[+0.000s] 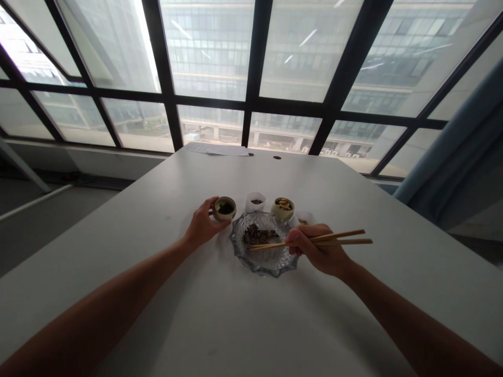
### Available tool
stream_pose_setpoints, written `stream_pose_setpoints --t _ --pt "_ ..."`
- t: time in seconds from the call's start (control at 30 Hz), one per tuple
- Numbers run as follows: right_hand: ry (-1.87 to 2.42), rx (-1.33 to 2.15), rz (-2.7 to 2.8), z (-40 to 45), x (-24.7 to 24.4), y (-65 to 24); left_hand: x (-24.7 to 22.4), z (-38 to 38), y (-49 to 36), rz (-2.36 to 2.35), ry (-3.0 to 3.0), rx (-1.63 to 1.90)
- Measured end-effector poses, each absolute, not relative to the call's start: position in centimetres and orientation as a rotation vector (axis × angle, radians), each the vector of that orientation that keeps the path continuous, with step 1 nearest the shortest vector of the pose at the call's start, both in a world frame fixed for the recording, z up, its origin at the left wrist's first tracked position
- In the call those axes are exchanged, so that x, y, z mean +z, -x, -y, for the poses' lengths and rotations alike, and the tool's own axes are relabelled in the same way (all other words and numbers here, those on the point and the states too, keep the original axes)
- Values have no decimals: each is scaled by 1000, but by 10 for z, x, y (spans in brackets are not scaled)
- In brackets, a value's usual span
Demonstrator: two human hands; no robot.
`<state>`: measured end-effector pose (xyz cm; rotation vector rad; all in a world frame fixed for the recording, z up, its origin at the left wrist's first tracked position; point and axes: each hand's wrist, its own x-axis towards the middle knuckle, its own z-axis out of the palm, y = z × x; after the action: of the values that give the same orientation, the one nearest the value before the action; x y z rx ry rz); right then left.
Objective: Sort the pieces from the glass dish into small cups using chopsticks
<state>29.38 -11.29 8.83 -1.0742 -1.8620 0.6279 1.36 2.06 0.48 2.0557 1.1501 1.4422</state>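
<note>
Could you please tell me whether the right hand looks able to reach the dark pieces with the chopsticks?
Probably yes: the right hand holds the chopsticks, which extend over the glass dish to the dark pieces, and nothing seems to block them.

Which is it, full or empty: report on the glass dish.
Partly filled: dark pieces lie heaped in the glass dish, while much of its patterned bottom shows bare.
</note>
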Motion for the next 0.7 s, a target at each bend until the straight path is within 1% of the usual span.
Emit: stream_pose_setpoints --t 0.43,0.6,0.7 --pt "1046 538 2100 120 101 -293 8 -18 -14 -1136 -2062 1429" --pt "976 316 2290 130 112 -283 7 -18 -14 -1135 -2069 1429" --pt "956 266 2301 135 115 -280 8 -18 -14 -1125 -2067 1435"
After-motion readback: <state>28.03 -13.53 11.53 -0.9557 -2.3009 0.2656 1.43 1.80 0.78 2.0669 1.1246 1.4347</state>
